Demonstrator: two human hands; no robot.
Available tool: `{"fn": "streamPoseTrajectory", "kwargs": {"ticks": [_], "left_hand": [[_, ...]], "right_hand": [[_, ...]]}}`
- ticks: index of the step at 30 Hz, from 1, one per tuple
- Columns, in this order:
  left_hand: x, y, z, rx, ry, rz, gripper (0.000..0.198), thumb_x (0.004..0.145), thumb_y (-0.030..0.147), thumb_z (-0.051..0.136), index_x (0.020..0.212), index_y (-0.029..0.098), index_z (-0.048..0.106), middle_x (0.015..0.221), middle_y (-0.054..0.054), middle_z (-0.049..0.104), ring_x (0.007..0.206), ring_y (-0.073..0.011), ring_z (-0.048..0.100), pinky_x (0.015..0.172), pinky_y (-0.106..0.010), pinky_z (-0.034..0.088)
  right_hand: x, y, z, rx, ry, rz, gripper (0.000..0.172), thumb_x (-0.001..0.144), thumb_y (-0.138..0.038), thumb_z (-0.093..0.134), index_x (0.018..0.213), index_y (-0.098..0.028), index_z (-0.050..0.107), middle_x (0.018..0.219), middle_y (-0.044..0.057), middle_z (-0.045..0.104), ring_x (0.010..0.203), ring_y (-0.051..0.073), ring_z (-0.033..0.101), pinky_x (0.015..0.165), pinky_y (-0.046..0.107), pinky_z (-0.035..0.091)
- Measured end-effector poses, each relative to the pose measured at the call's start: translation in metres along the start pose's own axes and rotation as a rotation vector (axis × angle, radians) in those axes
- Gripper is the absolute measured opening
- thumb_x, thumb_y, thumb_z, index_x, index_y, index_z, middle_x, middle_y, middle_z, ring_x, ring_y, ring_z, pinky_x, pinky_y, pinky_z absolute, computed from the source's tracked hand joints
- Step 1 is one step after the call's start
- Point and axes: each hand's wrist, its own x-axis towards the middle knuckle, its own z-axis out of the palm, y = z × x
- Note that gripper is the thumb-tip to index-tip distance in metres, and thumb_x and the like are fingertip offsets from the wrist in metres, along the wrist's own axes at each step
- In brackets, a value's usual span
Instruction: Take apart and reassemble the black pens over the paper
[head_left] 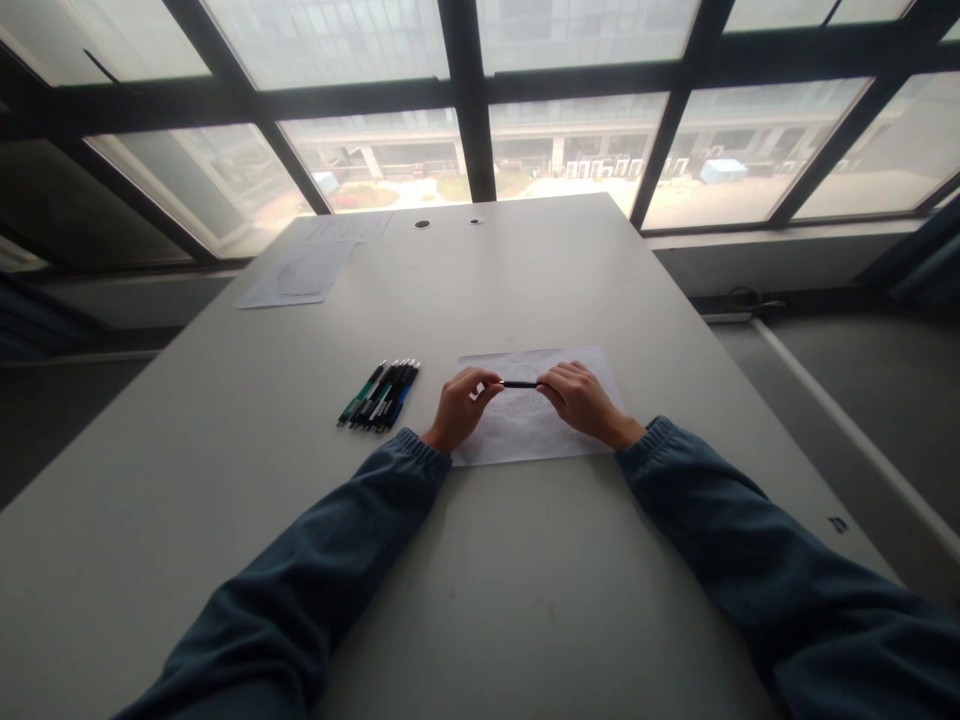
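A dark pen (pixel 519 384) is held level between my two hands, above a sheet of paper (pixel 525 440) with faint printing on it. My left hand (pixel 461 405) pinches the pen's left end between thumb and fingertips. At the other end, the fingers of my right hand (pixel 581 400) are closed around the pen and cover its tip. Just left of my left hand lies a row of several pens (pixel 380 396), side by side on the table, with green, black and blue parts.
The white table (pixel 465 290) reaches to the windows. Printed sheets (pixel 296 275) lie at its far left corner. Two round holes are near the far edge, one a dark cable hole (pixel 422 225). A small dark mark (pixel 837 524) is near the right edge.
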Motion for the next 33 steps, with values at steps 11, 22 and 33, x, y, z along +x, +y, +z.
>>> {"fn": "streamPoseTrajectory", "kwargs": {"ticks": [11,22,33], "left_hand": [[-0.0021,-0.0033,0.0001,-0.075,0.008,-0.033,0.039,0.094,0.048,0.064,0.121,0.020,0.060,0.101,-0.007,0.072,0.089,-0.0170,0.066,0.072,-0.029,0.050],[-0.0018,-0.0051,-0.0021,-0.012,-0.080,-0.100,0.048,0.100,0.050,0.052,0.064,0.019,0.062,0.061,0.000,0.060,0.061,-0.0146,0.057,0.062,-0.028,0.043],[-0.0008,-0.0042,-0.0004,0.019,-0.018,-0.017,0.030,0.095,0.044,0.065,0.077,0.019,0.066,0.072,-0.002,0.068,0.069,-0.0149,0.060,0.064,-0.028,0.047]], "right_hand": [[-0.0002,0.0005,0.0007,0.020,0.020,0.037,0.030,0.106,-0.034,0.045,0.091,-0.019,0.066,0.086,0.008,0.072,0.079,0.021,0.059,0.080,0.035,0.041],[-0.0003,0.0013,0.0008,0.014,-0.007,-0.011,0.029,0.106,-0.035,0.046,0.094,-0.019,0.067,0.088,0.009,0.072,0.081,0.021,0.060,0.080,0.036,0.041],[-0.0010,0.0024,0.0013,0.008,-0.018,0.002,0.030,0.106,-0.036,0.045,0.095,-0.019,0.068,0.089,0.009,0.072,0.083,0.021,0.061,0.081,0.036,0.040]]}}
